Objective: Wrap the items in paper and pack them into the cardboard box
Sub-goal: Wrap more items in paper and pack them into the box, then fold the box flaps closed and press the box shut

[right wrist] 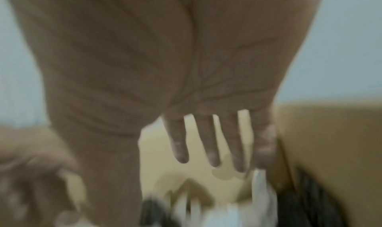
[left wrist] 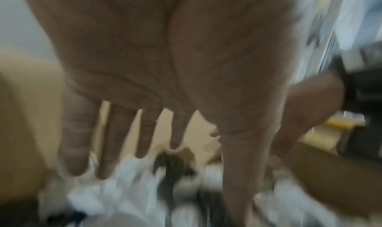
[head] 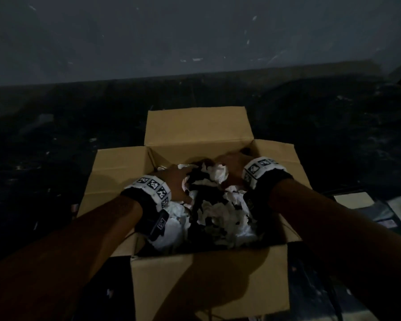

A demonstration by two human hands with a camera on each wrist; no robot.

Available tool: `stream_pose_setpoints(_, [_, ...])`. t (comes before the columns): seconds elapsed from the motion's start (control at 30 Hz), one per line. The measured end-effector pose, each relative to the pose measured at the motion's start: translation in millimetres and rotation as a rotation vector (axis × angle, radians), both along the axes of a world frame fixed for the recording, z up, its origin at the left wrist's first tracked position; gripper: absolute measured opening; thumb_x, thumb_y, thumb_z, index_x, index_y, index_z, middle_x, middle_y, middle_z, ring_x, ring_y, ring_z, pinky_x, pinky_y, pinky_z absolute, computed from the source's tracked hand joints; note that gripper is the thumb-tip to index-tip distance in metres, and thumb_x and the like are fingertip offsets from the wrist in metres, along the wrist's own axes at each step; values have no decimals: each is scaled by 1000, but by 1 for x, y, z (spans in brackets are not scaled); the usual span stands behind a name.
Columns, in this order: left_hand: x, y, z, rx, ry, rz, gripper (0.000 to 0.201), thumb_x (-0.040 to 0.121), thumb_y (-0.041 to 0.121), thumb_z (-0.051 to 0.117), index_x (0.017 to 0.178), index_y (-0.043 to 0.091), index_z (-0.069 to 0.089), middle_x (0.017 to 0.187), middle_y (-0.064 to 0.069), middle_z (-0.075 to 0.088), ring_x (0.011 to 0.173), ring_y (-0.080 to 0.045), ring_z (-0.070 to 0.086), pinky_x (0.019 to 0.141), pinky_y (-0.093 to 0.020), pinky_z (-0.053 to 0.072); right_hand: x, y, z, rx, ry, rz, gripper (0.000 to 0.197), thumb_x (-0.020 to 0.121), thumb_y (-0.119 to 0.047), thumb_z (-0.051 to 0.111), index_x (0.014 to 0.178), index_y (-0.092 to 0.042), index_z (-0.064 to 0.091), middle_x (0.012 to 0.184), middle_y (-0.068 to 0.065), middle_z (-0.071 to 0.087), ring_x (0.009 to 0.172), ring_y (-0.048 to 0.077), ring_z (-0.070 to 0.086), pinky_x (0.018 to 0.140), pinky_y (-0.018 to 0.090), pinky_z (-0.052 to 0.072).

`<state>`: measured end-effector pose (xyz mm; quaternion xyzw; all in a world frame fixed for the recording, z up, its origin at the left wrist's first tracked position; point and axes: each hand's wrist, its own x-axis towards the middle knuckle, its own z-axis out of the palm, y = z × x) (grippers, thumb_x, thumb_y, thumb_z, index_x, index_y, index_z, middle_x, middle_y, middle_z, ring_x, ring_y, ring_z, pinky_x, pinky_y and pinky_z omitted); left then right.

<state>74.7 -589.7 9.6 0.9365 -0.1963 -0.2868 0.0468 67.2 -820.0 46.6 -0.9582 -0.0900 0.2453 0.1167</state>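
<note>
An open cardboard box (head: 195, 133) stands on a dark floor, filled with crumpled white paper (head: 220, 218) around dark wrapped items. Both hands are inside the box, over the paper near its far wall. My left hand (head: 178, 179) reaches in from the left; the left wrist view shows its fingers (left wrist: 144, 132) straight and spread above the paper (left wrist: 128, 186). My right hand (head: 229, 167) comes in from the right, next to a paper ball (head: 219, 173); the right wrist view shows straight, spread fingers (right wrist: 211, 142) above paper (right wrist: 262, 194). Neither hand grips anything. Both wrist views are blurred.
All the box flaps are folded outward; the near flap (head: 208, 286) hangs down toward me. A grey wall (head: 195, 31) rises behind the dark floor. Flat pale objects (head: 354, 200) lie on the floor to the right of the box.
</note>
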Motion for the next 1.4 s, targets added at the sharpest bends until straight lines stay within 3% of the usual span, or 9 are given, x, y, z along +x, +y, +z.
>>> stream_pose_setpoints(0.1, [-11,12,29,-172,-104,97,89,71,73,70,146,34,42,135,-5,53,123,-31,56,99,-44,50,-11,-21,29,63,-117,-66,66,81,-43,73,138,-25,48,138,2,52,126,26,51,104,37,42])
stream_pose_setpoints(0.3, [-45,72,37,-280,-301,245,72,80,45,79,143,24,51,148,-11,39,135,-29,41,112,-39,37,-58,-86,28,2,-230,-290,59,90,-39,63,143,-20,44,147,11,37,133,33,40,107,42,38])
stream_pose_setpoints(0.47, [-78,124,29,-161,-400,440,83,88,60,62,156,29,27,164,-8,17,150,-32,18,121,-47,22,-113,-129,-9,39,0,-632,73,92,-59,46,153,-34,15,158,10,21,140,40,29,111,50,33])
stream_pose_setpoints(0.67, [-105,183,19,-202,-62,767,110,78,78,56,160,27,3,164,-13,23,144,-40,33,114,-45,34,-164,-130,-28,39,-109,-806,61,91,-44,57,142,-13,44,138,19,52,124,37,51,103,42,39])
stream_pose_setpoints(0.83, [-130,189,49,-241,-219,639,95,85,54,71,158,27,16,155,-16,41,136,-43,44,108,-45,40,-187,-117,21,-19,-225,-851,79,76,-58,54,144,-20,38,134,21,52,120,38,52,101,46,43])
stream_pose_setpoints(1.0, [-149,161,99,-494,-453,464,91,85,50,72,156,29,19,149,-13,49,128,-36,54,106,-43,45,-206,-83,78,29,-416,-732,79,88,-36,65,152,-26,21,147,17,36,128,40,43,106,50,38])
stream_pose_setpoints(1.13, [-174,113,122,-729,-345,418,84,91,54,63,156,37,13,142,-2,54,117,-25,61,94,-36,48,-218,-43,90,234,-581,-545,70,93,-41,58,151,-35,19,145,8,47,121,32,54,101,46,44])
stream_pose_setpoints(1.3, [-193,83,80,-841,-196,239,44,101,54,42,141,38,50,135,9,60,121,-12,59,100,-33,48,-218,-10,64,418,-381,-435,45,100,-50,32,137,-31,48,128,3,62,114,24,61,99,39,46])
stream_pose_setpoints(1.4, [-195,91,39,-599,-175,66,50,101,52,34,138,28,57,146,4,52,136,-20,46,113,-27,31,-213,-26,28,267,-218,-262,47,95,-49,31,133,-35,54,143,4,51,131,30,46,110,42,34])
